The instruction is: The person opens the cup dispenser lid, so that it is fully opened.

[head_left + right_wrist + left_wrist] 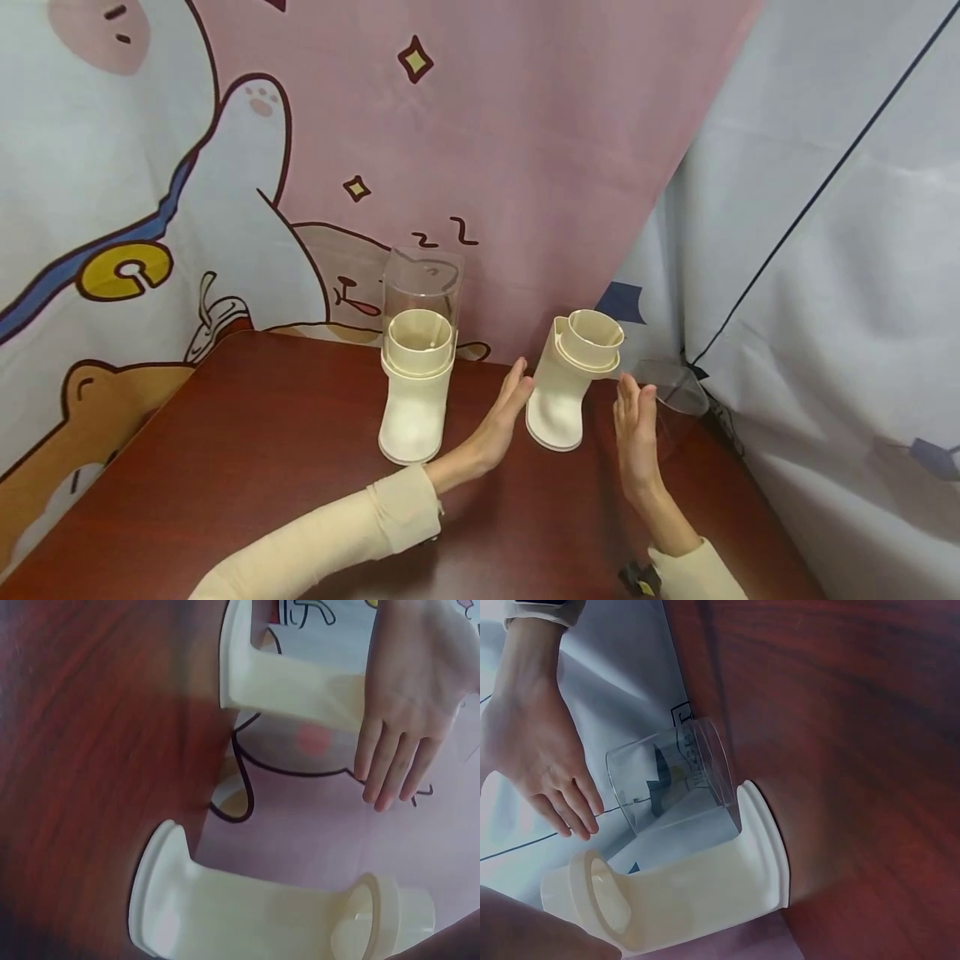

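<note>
Two cream plastic stands with round collars on top and flat feet stand upright on the table. My left hand (491, 429), fingers straight, is between the left stand (414, 417) and the right stand (558, 396). On the far side of the right stand, my right hand (637, 437) is raised with straight fingers, palm toward it. Neither hand grips anything. In the left wrist view, the right stand (705, 892) has a clear plastic container (671, 780) near its foot. The right wrist view has the right stand (247, 915) close, with the left one (307, 686) behind.
Behind the left stand's collar is another clear container (423, 271), overlapping it in the head view. A dark red wooden table (247, 467) lies beneath everything. A printed cloth (525, 167) hangs along the back, and pale cloth (825, 292) hangs at the right.
</note>
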Demonstrator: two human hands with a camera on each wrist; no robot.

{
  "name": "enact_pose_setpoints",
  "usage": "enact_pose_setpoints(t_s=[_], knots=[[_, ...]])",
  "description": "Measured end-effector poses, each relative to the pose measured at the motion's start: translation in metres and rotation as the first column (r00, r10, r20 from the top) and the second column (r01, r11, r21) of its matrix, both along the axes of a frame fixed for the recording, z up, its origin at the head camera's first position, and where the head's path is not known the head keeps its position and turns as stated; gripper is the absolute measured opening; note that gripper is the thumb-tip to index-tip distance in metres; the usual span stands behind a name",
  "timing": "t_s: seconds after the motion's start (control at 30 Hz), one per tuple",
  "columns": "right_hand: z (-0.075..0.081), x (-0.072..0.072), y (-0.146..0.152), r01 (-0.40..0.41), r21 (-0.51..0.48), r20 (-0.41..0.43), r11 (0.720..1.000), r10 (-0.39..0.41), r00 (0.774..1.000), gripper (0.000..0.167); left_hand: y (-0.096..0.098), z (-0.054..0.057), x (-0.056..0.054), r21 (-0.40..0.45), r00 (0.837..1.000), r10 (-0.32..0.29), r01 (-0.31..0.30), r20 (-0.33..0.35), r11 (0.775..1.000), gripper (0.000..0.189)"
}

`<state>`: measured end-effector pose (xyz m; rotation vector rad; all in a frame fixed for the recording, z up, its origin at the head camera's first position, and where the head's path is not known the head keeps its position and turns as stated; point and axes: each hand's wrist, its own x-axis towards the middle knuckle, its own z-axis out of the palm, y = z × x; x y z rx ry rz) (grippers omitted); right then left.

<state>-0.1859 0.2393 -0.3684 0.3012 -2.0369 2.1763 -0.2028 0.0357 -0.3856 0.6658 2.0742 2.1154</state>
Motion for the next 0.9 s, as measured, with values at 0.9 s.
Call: enact_pose_setpoints(t_s=[0.9], knots=[[-0.010,0.019,-0.053,-0.171,0.061,-0.008,0.983,0.171,0.985,0.085,-0.089,-0.019,0.066,0.101,0.998,0.059,-0.063,0.034,0.993,0.065]])
